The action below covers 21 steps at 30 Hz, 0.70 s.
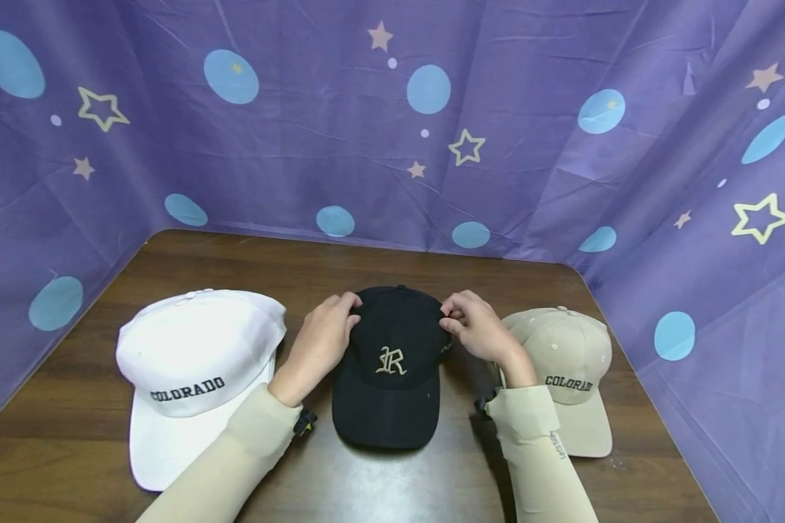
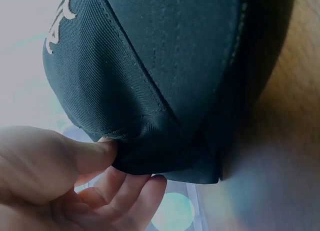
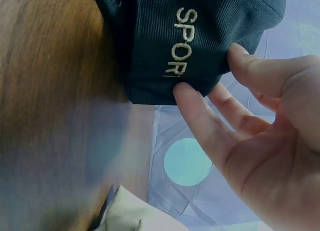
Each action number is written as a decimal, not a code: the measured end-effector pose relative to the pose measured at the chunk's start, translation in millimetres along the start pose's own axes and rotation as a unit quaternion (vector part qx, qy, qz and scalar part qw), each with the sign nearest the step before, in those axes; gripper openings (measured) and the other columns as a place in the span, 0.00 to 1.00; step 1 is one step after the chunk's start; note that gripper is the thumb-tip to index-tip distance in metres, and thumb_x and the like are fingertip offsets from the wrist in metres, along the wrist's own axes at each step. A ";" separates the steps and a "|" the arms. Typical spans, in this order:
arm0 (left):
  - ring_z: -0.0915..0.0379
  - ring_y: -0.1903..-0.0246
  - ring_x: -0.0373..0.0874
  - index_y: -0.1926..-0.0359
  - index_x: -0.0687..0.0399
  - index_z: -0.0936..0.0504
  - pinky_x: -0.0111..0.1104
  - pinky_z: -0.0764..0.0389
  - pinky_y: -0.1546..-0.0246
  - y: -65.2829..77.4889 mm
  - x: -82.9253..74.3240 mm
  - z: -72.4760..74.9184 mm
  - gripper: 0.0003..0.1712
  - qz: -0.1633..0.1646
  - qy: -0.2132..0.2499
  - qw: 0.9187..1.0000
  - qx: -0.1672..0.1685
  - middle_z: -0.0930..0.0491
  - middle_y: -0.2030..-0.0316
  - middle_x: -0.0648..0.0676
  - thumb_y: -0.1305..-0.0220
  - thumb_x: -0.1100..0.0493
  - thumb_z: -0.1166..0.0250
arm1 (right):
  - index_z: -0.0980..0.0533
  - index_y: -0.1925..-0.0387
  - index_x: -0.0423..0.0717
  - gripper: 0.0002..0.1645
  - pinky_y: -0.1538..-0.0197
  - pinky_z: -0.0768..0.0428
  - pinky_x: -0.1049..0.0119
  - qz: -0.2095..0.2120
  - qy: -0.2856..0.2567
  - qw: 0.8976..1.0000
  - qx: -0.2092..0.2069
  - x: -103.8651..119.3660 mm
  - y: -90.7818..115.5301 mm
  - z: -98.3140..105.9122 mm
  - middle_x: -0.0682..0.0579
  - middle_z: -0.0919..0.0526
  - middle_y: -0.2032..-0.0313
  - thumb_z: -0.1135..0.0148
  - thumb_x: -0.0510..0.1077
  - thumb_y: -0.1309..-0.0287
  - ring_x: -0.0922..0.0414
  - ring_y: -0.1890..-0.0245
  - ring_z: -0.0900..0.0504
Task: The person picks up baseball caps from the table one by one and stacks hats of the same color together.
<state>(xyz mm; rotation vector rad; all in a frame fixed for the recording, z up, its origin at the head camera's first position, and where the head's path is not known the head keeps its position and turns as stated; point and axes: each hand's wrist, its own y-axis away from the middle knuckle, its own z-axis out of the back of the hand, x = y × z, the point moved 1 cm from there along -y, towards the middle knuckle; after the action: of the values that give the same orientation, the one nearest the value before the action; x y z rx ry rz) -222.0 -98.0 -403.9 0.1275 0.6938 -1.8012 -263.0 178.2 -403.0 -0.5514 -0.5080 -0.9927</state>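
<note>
A black cap (image 1: pixel 392 370) with a tan "R" on its front sits on the brown table (image 1: pixel 373 487), brim toward me. My left hand (image 1: pixel 323 338) grips its left side. In the left wrist view the thumb and fingers of that hand (image 2: pixel 132 166) pinch the lower edge of the cap (image 2: pixel 175 66). My right hand (image 1: pixel 474 327) holds the right side. In the right wrist view, its thumb and forefinger (image 3: pixel 209 71) pinch the edge of the cap (image 3: pixel 200 26) by the tan "SPORT" lettering.
A white "COLORADO" cap (image 1: pixel 196 356) lies left of the black one, and a beige "COLORADO" cap (image 1: pixel 565 356) lies right of it, partly behind my right forearm. A purple cloth (image 1: pixel 392 145) with stars and dots walls the table on three sides.
</note>
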 end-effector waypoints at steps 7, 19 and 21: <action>0.24 0.63 0.52 0.53 0.55 0.24 0.47 0.23 0.63 -2.7 4.9 -3.0 0.10 -0.012 0.009 1.000 0.000 0.22 0.63 0.55 0.35 0.61 0.37 | 0.25 0.64 0.46 0.04 0.59 0.23 0.60 -0.002 0.001 1.000 -0.012 -1.7 -1.2 -1.0 0.50 0.27 0.60 0.37 0.37 0.39 0.57 0.62 0.26; 0.24 0.65 0.53 0.55 0.55 0.24 0.48 0.25 0.66 -7.7 11.9 -3.1 0.09 -0.032 0.031 0.999 0.015 0.21 0.65 0.55 0.36 0.61 0.36 | 0.25 0.65 0.49 0.05 0.59 0.23 0.61 -0.004 0.005 1.000 -0.022 -8.0 -3.2 -3.1 0.53 0.27 0.61 0.37 0.38 0.39 0.58 0.62 0.26; 0.24 0.66 0.52 0.55 0.55 0.24 0.48 0.25 0.66 -9.7 12.2 -3.7 0.09 -0.034 0.033 0.999 0.017 0.21 0.65 0.55 0.36 0.61 0.37 | 0.25 0.65 0.49 0.05 0.59 0.23 0.61 -0.003 0.007 1.000 -0.028 -8.7 -3.6 -2.3 0.53 0.27 0.61 0.36 0.38 0.40 0.58 0.62 0.26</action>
<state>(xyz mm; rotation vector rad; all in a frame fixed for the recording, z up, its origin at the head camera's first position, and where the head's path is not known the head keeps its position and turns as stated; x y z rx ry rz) -235.9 -104.5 -408.2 0.1893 0.7221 -1.8808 -269.7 180.6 -409.4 -0.5934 -0.4706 -1.0194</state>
